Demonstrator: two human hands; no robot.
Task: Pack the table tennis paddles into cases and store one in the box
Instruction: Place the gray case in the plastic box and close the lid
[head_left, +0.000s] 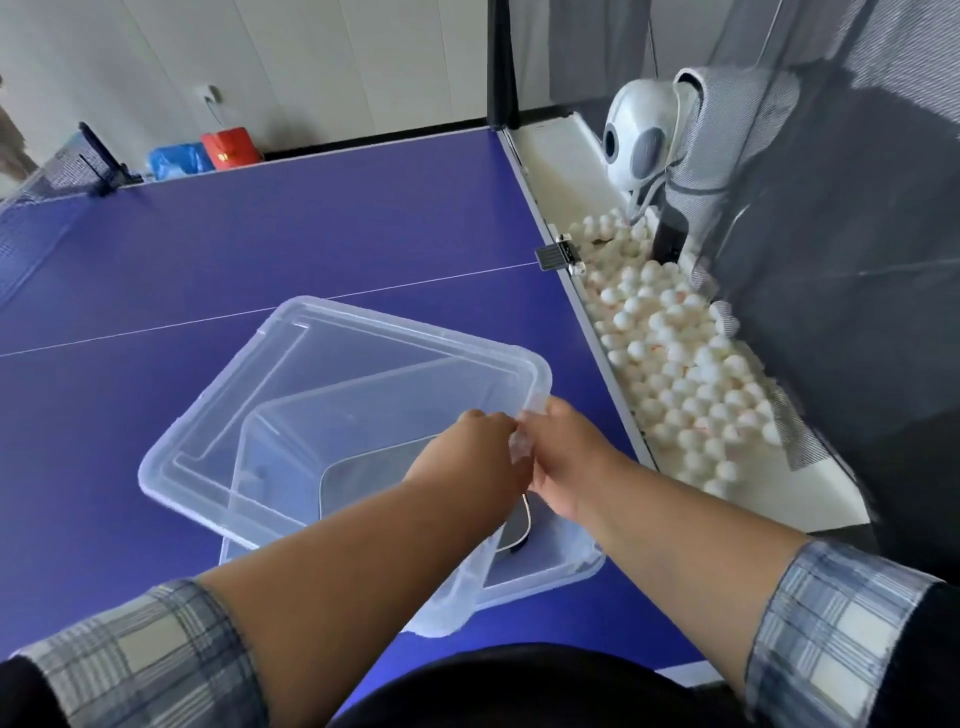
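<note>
A clear plastic box (545, 569) stands on the blue table tennis table near its front edge. Its clear lid (291, 395) lies askew over the box, shifted up and to the left, with one corner lifted. My left hand (467, 447) and my right hand (566, 457) meet at the lid's near right edge, and both pinch it. Through the plastic I see a grey paddle case (358, 486) with a white trim and a dark end lying inside the box. My forearms cover much of the box.
The blue table (260, 234) stretches left and away, with its net (57, 171) at the far left. Along the right edge runs a white trough (561, 150) full of several white balls (685, 374), with a ball robot (639, 135) and a dark catch net (841, 234) behind.
</note>
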